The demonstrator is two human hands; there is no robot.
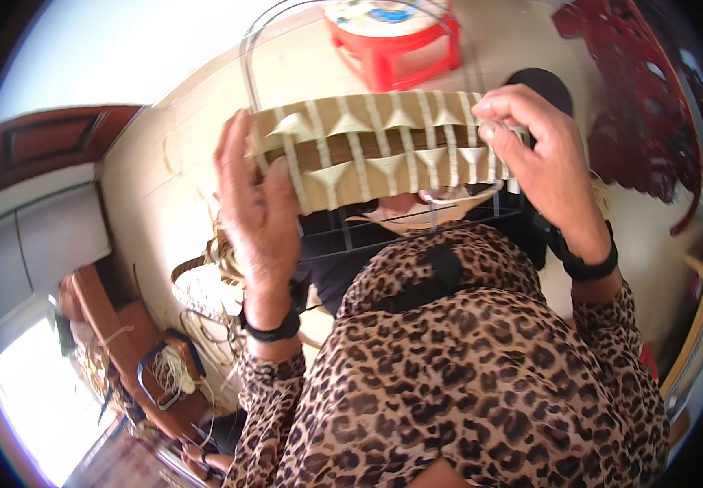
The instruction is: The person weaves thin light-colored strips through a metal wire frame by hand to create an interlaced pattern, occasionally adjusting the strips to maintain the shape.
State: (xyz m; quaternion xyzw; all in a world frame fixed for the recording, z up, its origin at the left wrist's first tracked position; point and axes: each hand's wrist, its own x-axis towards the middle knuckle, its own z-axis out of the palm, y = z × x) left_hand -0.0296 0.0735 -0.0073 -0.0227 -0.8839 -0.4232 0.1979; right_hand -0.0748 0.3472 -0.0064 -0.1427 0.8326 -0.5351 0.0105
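Note:
Held up in front of me is a woven panel (355,110) of broad tan strips, with a dark brown strip along its middle. Narrow pale strips cross it, with small folded points in two rows. My left hand (258,215) is closed on its left end, thumb on the near face and fingers behind. At the right end my right hand (543,150) pinches the upper corner between thumb and fingers. A thin wire hoop (247,73) rises behind the panel, and dark wires (351,254) run below it over my lap. How the wires join the panel is hidden.
A red stool (396,69) stands beyond the panel, bearing pale and blue things. Loose strips (213,313) lie on the floor at left, near a wooden bench (103,313) and a pale cord coil (174,370). Carved dark red furniture (636,89) stands at far right.

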